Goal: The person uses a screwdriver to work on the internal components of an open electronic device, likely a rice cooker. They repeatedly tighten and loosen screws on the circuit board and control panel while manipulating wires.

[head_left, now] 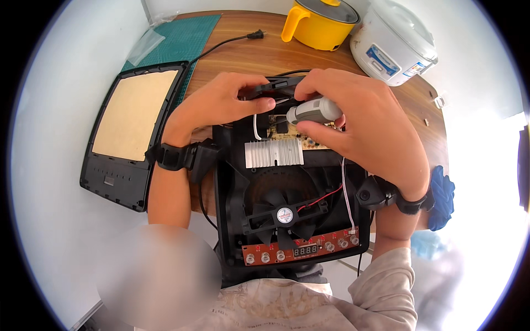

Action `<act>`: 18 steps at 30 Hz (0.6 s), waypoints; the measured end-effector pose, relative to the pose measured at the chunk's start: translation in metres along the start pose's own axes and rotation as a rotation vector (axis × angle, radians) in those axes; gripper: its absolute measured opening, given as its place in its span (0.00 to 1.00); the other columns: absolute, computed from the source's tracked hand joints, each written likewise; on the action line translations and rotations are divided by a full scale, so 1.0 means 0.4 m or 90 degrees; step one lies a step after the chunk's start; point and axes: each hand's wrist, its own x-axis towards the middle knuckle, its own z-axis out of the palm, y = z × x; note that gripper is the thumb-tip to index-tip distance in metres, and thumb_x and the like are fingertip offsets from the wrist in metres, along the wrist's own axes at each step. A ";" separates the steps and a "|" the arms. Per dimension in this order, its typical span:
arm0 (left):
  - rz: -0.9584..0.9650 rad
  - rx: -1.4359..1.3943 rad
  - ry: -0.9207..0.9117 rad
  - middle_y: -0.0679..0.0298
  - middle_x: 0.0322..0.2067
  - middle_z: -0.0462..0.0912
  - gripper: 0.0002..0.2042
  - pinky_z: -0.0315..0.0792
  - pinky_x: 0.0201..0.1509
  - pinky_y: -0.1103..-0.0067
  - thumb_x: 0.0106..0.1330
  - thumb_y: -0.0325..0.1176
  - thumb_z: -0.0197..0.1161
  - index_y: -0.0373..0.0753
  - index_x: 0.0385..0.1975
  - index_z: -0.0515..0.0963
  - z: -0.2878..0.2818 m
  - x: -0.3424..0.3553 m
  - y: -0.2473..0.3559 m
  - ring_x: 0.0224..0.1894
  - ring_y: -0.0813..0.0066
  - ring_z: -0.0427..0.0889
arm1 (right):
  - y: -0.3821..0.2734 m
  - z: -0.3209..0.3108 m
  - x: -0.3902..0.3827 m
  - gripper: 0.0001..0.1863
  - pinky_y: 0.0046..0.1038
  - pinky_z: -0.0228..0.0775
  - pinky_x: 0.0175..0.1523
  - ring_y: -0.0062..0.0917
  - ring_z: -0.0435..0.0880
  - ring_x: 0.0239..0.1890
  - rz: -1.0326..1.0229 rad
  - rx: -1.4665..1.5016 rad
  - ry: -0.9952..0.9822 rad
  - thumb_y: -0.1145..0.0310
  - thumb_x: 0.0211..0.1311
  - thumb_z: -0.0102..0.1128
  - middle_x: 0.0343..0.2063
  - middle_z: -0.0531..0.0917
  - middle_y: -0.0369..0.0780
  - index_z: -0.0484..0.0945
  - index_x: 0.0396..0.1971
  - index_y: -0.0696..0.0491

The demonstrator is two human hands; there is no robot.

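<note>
An opened induction cooker base [222,220] lies before me, tilted toward my lap. Inside it are a silver finned heatsink [274,153], a black fan [284,216], a tan circuit board [313,141] and a reddish control board [306,250] with a small display. Over the far edge, my left hand [229,99] pinches a black plastic part [277,87] between thumb and fingers. My right hand [361,113] wraps round a grey and white screwdriver [316,111], its index finger touching the black part's right end. Where the screwdriver's tip meets anything is unclear.
The cooker's black top cover [134,124] lies at the left, partly on a green cutting mat [190,34]. A black power plug [255,35] rests on the wooden table [243,55]. Behind stand a yellow pot [320,27] and white rice cooker [392,41]. Blue cloth [441,198] sits right.
</note>
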 end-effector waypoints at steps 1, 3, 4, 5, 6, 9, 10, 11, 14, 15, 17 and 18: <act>0.000 -0.014 0.002 0.72 0.28 0.77 0.15 0.67 0.34 0.82 0.68 0.38 0.67 0.34 0.46 0.80 0.001 0.002 -0.007 0.31 0.84 0.70 | 0.001 0.001 0.002 0.15 0.30 0.72 0.34 0.34 0.79 0.29 0.010 0.054 0.006 0.69 0.53 0.72 0.33 0.82 0.38 0.78 0.39 0.55; 0.001 -0.042 0.007 0.72 0.29 0.77 0.15 0.68 0.35 0.82 0.69 0.39 0.67 0.34 0.47 0.80 0.007 0.006 -0.027 0.32 0.85 0.71 | 0.005 0.021 -0.004 0.17 0.28 0.72 0.33 0.30 0.79 0.27 0.027 0.089 0.052 0.68 0.52 0.74 0.32 0.83 0.39 0.77 0.39 0.54; 0.003 -0.075 0.016 0.71 0.26 0.75 0.16 0.66 0.34 0.81 0.69 0.42 0.66 0.34 0.45 0.80 0.011 0.006 -0.027 0.30 0.83 0.69 | 0.008 0.029 -0.005 0.18 0.27 0.72 0.32 0.29 0.78 0.27 0.037 0.107 0.076 0.67 0.52 0.75 0.32 0.83 0.39 0.77 0.39 0.54; 0.005 -0.108 0.025 0.70 0.24 0.73 0.17 0.64 0.32 0.79 0.69 0.44 0.66 0.35 0.43 0.80 0.020 0.005 -0.024 0.29 0.82 0.68 | 0.012 0.032 -0.003 0.18 0.26 0.71 0.31 0.28 0.79 0.26 0.031 0.098 0.077 0.66 0.52 0.75 0.30 0.83 0.39 0.76 0.39 0.54; 0.008 -0.142 0.033 0.69 0.22 0.72 0.18 0.62 0.30 0.78 0.69 0.47 0.65 0.35 0.41 0.80 0.025 0.006 -0.025 0.27 0.80 0.66 | 0.015 0.035 -0.002 0.18 0.25 0.71 0.31 0.27 0.80 0.26 0.027 0.088 0.078 0.65 0.53 0.75 0.28 0.83 0.39 0.76 0.39 0.54; 0.028 -0.084 0.022 0.69 0.22 0.72 0.18 0.62 0.30 0.79 0.70 0.48 0.64 0.36 0.41 0.79 0.024 0.007 -0.053 0.28 0.80 0.66 | 0.016 0.040 -0.005 0.19 0.24 0.71 0.28 0.27 0.81 0.22 0.054 0.046 0.070 0.62 0.54 0.76 0.22 0.82 0.39 0.75 0.38 0.54; 0.033 -0.093 0.023 0.70 0.23 0.72 0.18 0.63 0.31 0.79 0.71 0.48 0.63 0.36 0.41 0.80 0.025 0.008 -0.054 0.28 0.81 0.67 | 0.016 0.039 -0.008 0.19 0.24 0.71 0.27 0.27 0.81 0.20 0.072 0.027 0.067 0.61 0.55 0.76 0.20 0.81 0.39 0.75 0.38 0.54; 0.037 -0.103 0.025 0.70 0.23 0.73 0.18 0.63 0.31 0.80 0.71 0.48 0.62 0.36 0.41 0.80 0.027 0.009 -0.055 0.28 0.81 0.67 | 0.021 0.041 -0.010 0.19 0.24 0.70 0.26 0.27 0.80 0.19 0.055 0.007 0.094 0.61 0.55 0.76 0.19 0.81 0.39 0.75 0.37 0.54; 0.010 -0.162 0.037 0.71 0.25 0.74 0.18 0.66 0.32 0.82 0.72 0.48 0.61 0.37 0.42 0.80 0.035 0.002 -0.050 0.29 0.82 0.70 | 0.038 0.050 -0.011 0.19 0.24 0.70 0.24 0.28 0.79 0.16 0.025 -0.035 0.156 0.59 0.55 0.76 0.15 0.79 0.38 0.74 0.35 0.54; -0.005 -0.186 0.043 0.71 0.25 0.74 0.18 0.66 0.33 0.82 0.72 0.49 0.61 0.38 0.42 0.81 0.038 0.000 -0.048 0.29 0.82 0.71 | 0.041 0.051 -0.010 0.20 0.24 0.69 0.24 0.27 0.79 0.15 0.030 -0.037 0.166 0.59 0.55 0.76 0.14 0.78 0.38 0.74 0.33 0.54; -0.016 -0.179 0.061 0.71 0.26 0.75 0.18 0.67 0.33 0.83 0.72 0.49 0.60 0.38 0.42 0.81 0.043 0.001 -0.049 0.30 0.82 0.73 | 0.044 0.050 -0.006 0.20 0.24 0.67 0.23 0.26 0.77 0.15 0.035 -0.045 0.189 0.58 0.54 0.77 0.13 0.76 0.38 0.74 0.30 0.54; -0.021 -0.175 0.071 0.71 0.26 0.76 0.18 0.68 0.33 0.83 0.73 0.49 0.60 0.38 0.42 0.82 0.045 0.001 -0.050 0.30 0.82 0.74 | 0.045 0.050 -0.005 0.20 0.24 0.66 0.23 0.26 0.75 0.14 0.036 -0.052 0.202 0.58 0.53 0.77 0.12 0.75 0.37 0.74 0.29 0.54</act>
